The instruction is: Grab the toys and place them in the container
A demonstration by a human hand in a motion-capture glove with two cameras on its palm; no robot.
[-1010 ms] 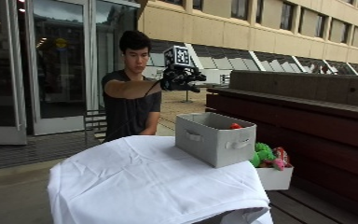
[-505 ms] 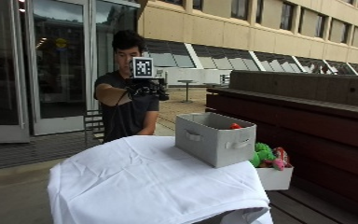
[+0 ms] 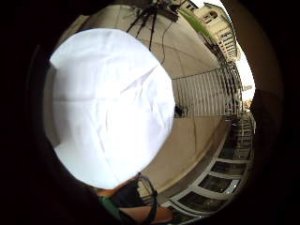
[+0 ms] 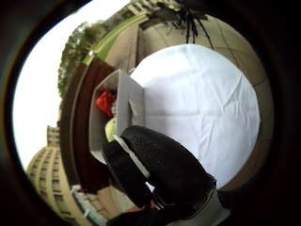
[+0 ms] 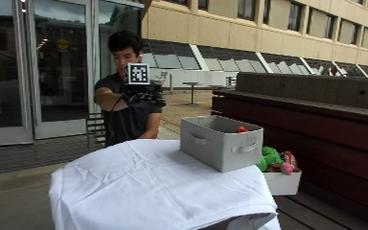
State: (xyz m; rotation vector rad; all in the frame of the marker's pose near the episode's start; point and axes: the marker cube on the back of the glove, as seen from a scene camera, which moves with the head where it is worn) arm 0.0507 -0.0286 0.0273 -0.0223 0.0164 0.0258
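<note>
A grey fabric container (image 5: 219,143) stands on the right part of the white-clothed table (image 5: 145,187). A red toy (image 5: 242,129) shows above its rim. My gloved right hand (image 5: 144,98) is raised at chest height behind the table's far side, well left of the container, fingers loosely curled and holding nothing. In the thumb side palm view the container (image 4: 127,101) holds the red toy (image 4: 105,102) and a yellow-green toy (image 4: 110,129), partly hidden behind my black gloved fingers (image 4: 160,169). The little finger side palm view shows only bare tablecloth (image 3: 108,108).
A white box (image 5: 283,183) on the low wooden bench right of the table holds a green plush toy (image 5: 270,158) and a pink one (image 5: 287,163). A dark wooden wall (image 5: 311,115) runs behind. A tripod (image 3: 150,16) stands on the paving beyond the table.
My gloved hand has drawn back to the left from near the container toward the person's chest and dropped a little lower. The container and toys have not moved.
</note>
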